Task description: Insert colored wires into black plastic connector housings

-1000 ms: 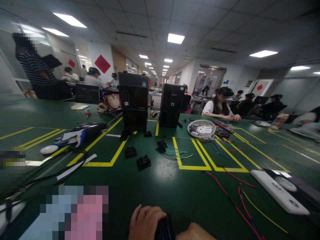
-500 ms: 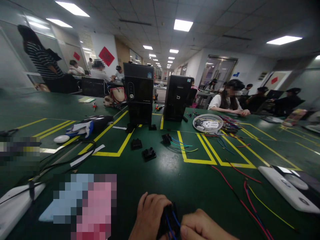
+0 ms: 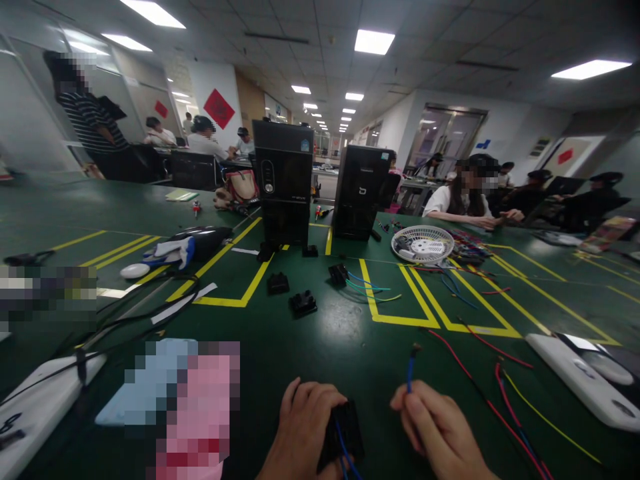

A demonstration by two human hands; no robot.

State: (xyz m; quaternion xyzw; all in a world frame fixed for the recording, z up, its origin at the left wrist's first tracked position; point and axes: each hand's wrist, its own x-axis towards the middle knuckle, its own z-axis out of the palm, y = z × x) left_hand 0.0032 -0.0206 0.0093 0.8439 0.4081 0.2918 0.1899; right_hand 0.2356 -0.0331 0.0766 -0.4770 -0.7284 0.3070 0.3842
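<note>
My left hand (image 3: 307,423) is closed around a black plastic block (image 3: 353,433) at the bottom centre, low over the green table. Blue wires (image 3: 342,440) run across the block and out at the lower edge of the view. To its right, my right hand (image 3: 435,423) pinches a blue wire (image 3: 411,372) between thumb and fingers. The wire's end points up and carries a small dark tip. Whether this wire joins the block is hidden below the frame. Farther forward lie similar black parts: a black block (image 3: 303,302) and a black connector with coloured wires (image 3: 339,274).
Red wires (image 3: 465,380) and a yellow wire (image 3: 550,417) lie to the right, near a white device (image 3: 580,380). A white basket (image 3: 423,245) stands beyond, by two computer towers (image 3: 283,187). Black cables (image 3: 175,293) and blurred packets are at left. A person (image 3: 465,200) sits opposite.
My right hand has moved right and up, away from the black block, with the blue wire's end now showing above its fingers. The left hand still holds the block. The camera view has shifted slightly.
</note>
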